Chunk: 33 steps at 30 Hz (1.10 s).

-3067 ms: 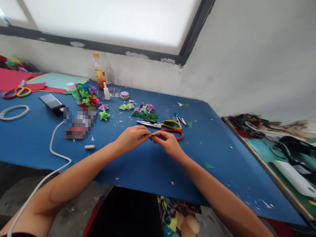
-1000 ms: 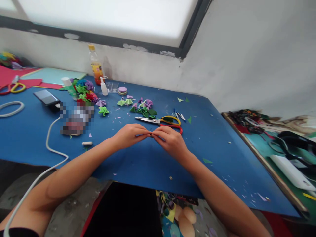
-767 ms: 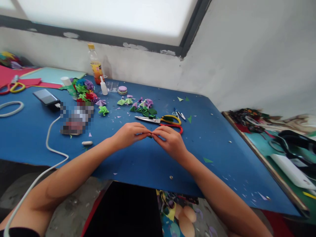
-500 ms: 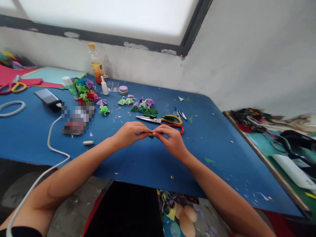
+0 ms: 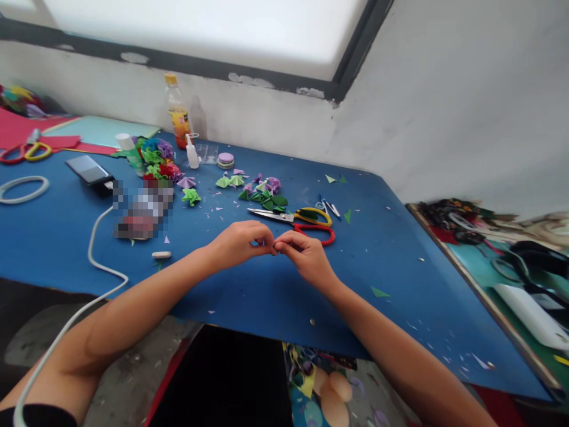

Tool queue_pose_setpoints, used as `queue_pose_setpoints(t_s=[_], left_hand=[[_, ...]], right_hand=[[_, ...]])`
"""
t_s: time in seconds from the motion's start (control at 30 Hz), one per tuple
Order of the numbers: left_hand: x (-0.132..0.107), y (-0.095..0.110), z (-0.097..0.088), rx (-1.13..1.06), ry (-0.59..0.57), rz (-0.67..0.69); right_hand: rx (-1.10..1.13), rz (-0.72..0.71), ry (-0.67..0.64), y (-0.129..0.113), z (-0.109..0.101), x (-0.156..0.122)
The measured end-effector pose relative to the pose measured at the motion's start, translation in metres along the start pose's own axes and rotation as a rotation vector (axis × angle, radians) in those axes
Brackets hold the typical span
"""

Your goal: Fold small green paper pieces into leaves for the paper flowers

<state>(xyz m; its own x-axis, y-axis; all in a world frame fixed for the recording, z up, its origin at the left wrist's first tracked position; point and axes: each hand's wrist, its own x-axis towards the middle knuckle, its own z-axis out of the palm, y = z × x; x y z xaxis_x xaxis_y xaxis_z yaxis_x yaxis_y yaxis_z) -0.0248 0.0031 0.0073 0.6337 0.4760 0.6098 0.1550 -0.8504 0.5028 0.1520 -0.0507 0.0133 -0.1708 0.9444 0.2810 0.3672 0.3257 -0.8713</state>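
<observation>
Grip: we list our left hand [image 5: 244,243] and right hand [image 5: 306,255], fingertips brought together, each with thumb and finger closed on a small dark piece [image 5: 274,251] between them; its shape is mostly hidden from us. Held above the blue worktop [image 5: 262,299], near edge, centre.

Just beyond the hands: large scissors [image 5: 288,217], lying flat, blades to the left, one handle yellow and one red to the right. Far of the blades: a cluster of dark green folded pieces [image 5: 274,203], with lilac and pale green ones adjoining. Right of these: a slim blue-and-silver tool [image 5: 329,207].

Far left of the hands: a bright green folded star [image 5: 191,197]; a lilac-lidded round tin [image 5: 225,159]; a white squeeze bottle [image 5: 192,155]; a drink bottle [image 5: 180,123], upright, yellow cap.

Further left: a heap of coloured paper flowers [image 5: 153,157], with a white-capped tube [image 5: 131,154] leaning against it; a black device [image 5: 90,170], white cable [image 5: 91,243] running to the near edge; a pale ring [image 5: 44,187]; a second pair of scissors [image 5: 35,151] beside red sheets [image 5: 18,129].

Right: we note one green scrap [image 5: 380,292], lying flat.
</observation>
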Motion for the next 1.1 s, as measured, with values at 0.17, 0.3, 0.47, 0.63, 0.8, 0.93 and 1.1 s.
queue_pose_setpoints(t_s=[0.17,0.3,0.47,0.63,0.8,0.93,1.1], left_hand=[[0.000,-0.001,0.000,-0.105,-0.045,0.061],[-0.001,-0.005,0.001,-0.077,-0.104,-0.016],[-0.002,-0.002,0.003,-0.034,-0.033,-0.181],[0.000,0.003,0.002,-0.113,0.001,-0.221],[0.000,0.003,0.000,-0.075,-0.038,-0.255],[0.000,0.002,0.003,-0.043,-0.044,-0.275],[-0.002,-0.001,0.010,-0.129,0.001,-0.264]], right_hand=[[-0.054,0.003,0.037,0.003,-0.005,0.003],[-0.056,0.037,-0.019,0.006,-0.011,0.005],[-0.102,0.054,-0.007,0.005,-0.011,0.005],[-0.194,0.053,-0.002,0.006,-0.008,0.003],[-0.281,-0.052,0.045,0.006,-0.008,0.002],[-0.348,-0.140,0.069,0.006,-0.008,0.001],[-0.372,-0.175,0.056,0.006,-0.007,0.002]])
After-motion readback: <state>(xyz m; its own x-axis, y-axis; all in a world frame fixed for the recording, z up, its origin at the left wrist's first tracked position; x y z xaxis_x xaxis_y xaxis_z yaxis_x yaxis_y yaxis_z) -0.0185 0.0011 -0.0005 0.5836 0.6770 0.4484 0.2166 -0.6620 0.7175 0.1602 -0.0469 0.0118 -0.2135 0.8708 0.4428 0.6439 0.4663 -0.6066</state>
